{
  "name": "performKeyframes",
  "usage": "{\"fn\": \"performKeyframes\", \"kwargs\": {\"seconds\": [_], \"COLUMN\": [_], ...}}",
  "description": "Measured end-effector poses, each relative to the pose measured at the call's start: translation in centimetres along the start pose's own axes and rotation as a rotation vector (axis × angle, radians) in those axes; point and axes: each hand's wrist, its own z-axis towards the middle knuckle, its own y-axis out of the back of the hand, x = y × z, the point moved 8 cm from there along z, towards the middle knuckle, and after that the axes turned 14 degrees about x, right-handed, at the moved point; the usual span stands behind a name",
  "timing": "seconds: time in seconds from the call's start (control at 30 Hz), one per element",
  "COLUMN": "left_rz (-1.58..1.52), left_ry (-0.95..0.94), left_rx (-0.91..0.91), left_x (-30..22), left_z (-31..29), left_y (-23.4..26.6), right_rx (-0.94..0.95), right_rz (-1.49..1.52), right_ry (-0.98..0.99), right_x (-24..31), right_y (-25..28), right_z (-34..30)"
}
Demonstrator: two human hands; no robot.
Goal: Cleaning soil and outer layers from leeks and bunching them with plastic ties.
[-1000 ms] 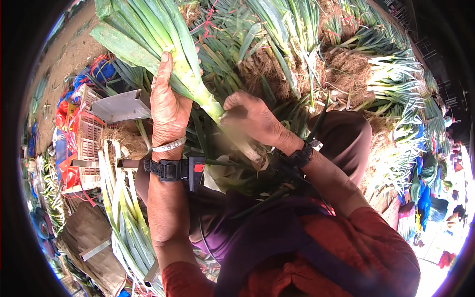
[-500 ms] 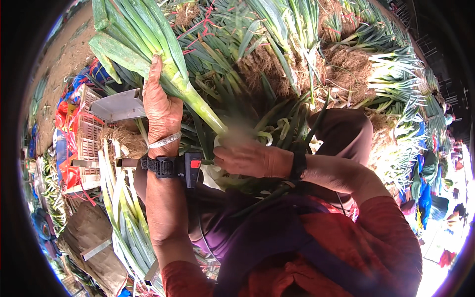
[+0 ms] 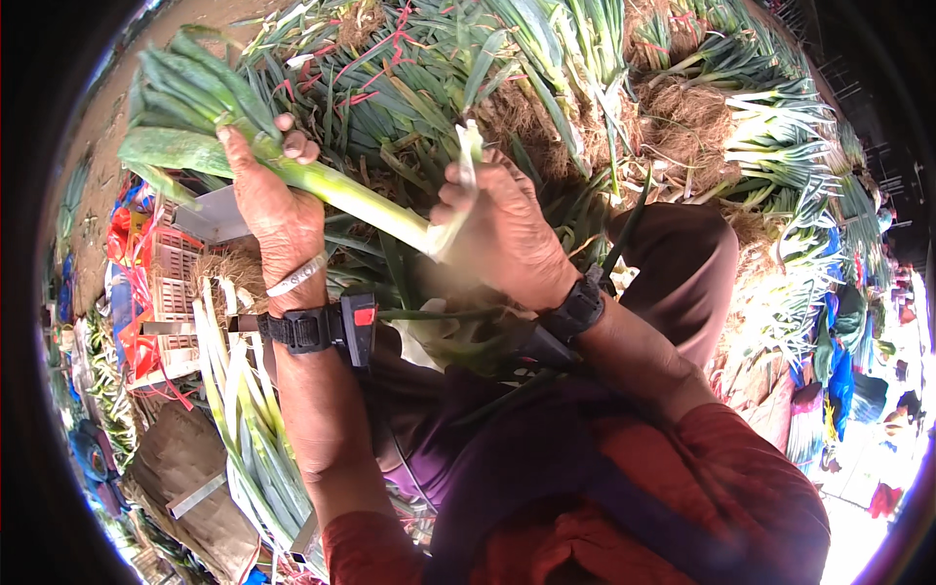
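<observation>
Left hand [image 3: 276, 200], left of centre in the frame, is clamped around a leek [image 3: 366, 203]: thumb on the near side, fingertips showing past the far side. Leek runs diagonally, green leaves to upper left, pale end toward centre. Right hand [image 3: 507, 229], at centre, has its fingers curled on a pale strip [image 3: 469, 161] that sticks up past the fingers and meets the leek's pale end. Hands are apart from each other. Area under the right hand is blurred; can't tell if that hand also touches the shaft.

White band [image 3: 295, 278] and black strap [image 3: 302, 331] on left wrist, black strap also on right wrist.

Left side of frame: metal channel [image 3: 207, 216] just beyond the left hand, slatted crate [image 3: 175, 271], red plastic [image 3: 146, 356] against it. Lower left: loose leeks [image 3: 249, 419] with pale ends up, next to brown paper [image 3: 185, 453]. Top centre: heap of green leaves with red ties [image 3: 398, 41]. Upper right: brown roots [image 3: 682, 127] beside bundled leeks [image 3: 780, 136]. Dark trouser knee [image 3: 687, 249] right of the right hand.
</observation>
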Motion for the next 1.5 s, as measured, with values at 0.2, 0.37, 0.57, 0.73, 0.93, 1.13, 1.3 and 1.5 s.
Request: {"fn": "performKeyframes", "kwargs": {"seconds": [0.2,0.37,0.57,0.73,0.93,1.13,1.3,1.5], "left_rz": [0.249,0.299,0.382,0.252,0.023,-0.271,-0.279,-0.380], "left_ry": [-0.147,-0.215,-0.178,-0.197,-0.230,-0.203,-0.201,-0.174], "left_rx": [-0.171,-0.261,-0.280,-0.073,0.042,0.271,0.290,0.299], "left_x": [-4.3,-4.7,-2.0,-6.2,-7.0,-7.3,-6.5,-6.2], "left_z": [-0.7,-2.0,-1.9,-1.3,-1.1,-0.8,-0.9,-0.6], "left_y": [1.4,1.4,-1.4,2.7,3.8,3.1,1.7,1.3], "right_rx": [0.541,0.548,0.407,0.102,0.620,0.364,0.459,0.477], "right_rz": [-1.403,-1.811,-1.938,-1.623,-2.053,-1.815,-1.750,-1.697], "right_ry": [0.197,-0.123,-0.362,-0.650,-0.291,0.148,0.160,0.145], "right_x": [2.2,-2.3,-7.3,-4.2,-0.9,4.5,1.8,0.8], "right_y": [-1.1,8.9,23.4,15.6,7.2,-3.3,-7.8,-6.2], "right_z": [-6.1,-9.9,-14.3,-13.3,-7.8,-4.1,-2.0,-1.8]}}
